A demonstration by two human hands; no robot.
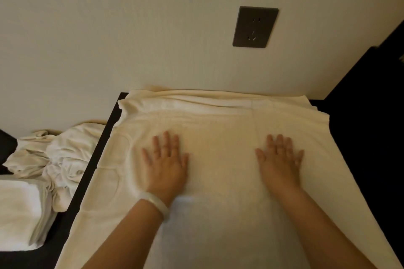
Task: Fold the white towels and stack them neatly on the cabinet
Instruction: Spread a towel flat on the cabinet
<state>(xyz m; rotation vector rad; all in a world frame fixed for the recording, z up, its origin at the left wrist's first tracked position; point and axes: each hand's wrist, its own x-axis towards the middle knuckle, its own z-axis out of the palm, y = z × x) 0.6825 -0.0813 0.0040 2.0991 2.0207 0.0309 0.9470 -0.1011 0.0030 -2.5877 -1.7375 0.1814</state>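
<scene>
A large white towel point(218, 129) lies spread over the dark cabinet top point(113, 116), its far edge rumpled against the wall. Both of my hands lie flat on it with fingers straight and spread. My left hand point(166, 164) presses the towel left of centre and looks blurred; a pale bangle circles that wrist. My right hand point(279, 161) presses it right of centre. On a lower dark surface at the left sits a stack of folded white towels point(19, 212), with a crumpled heap of white towels point(56, 159) behind it.
A dark wall socket point(254, 27) is set in the cream wall above the cabinet. Dark furniture point(371, 105) rises at the right, close to the towel's edge. The towel hangs over the cabinet's front and right side.
</scene>
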